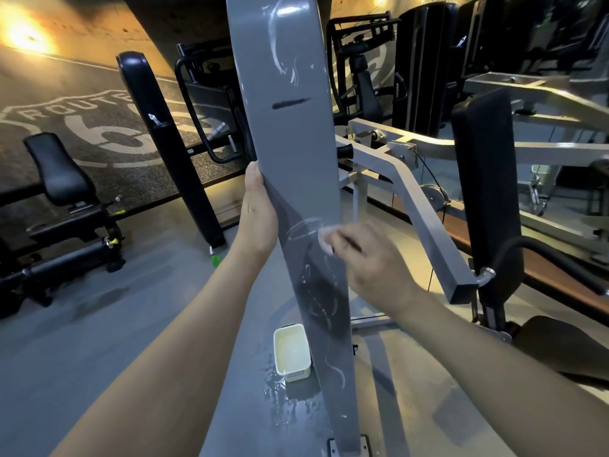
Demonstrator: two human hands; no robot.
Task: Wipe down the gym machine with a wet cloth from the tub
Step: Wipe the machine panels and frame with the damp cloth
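Observation:
A tall grey metal panel (pixel 290 143) of the gym machine rises in front of me, streaked with wet marks. My left hand (pixel 258 209) grips its left edge at mid height. My right hand (pixel 369 262), blurred with motion, presses a small pale wet cloth (pixel 324 237) against the panel's right side; only a corner of the cloth shows past the fingers. On the floor behind the panel's foot stands a cream rectangular tub (pixel 291 352) with water in it.
Spilled water (pixel 283 397) lies on the grey floor by the tub. The machine's grey arm (pixel 425 219) and black back pad (pixel 487 192) stand to the right. A black bench (pixel 66 192) and a black upright pad (pixel 164 140) stand to the left.

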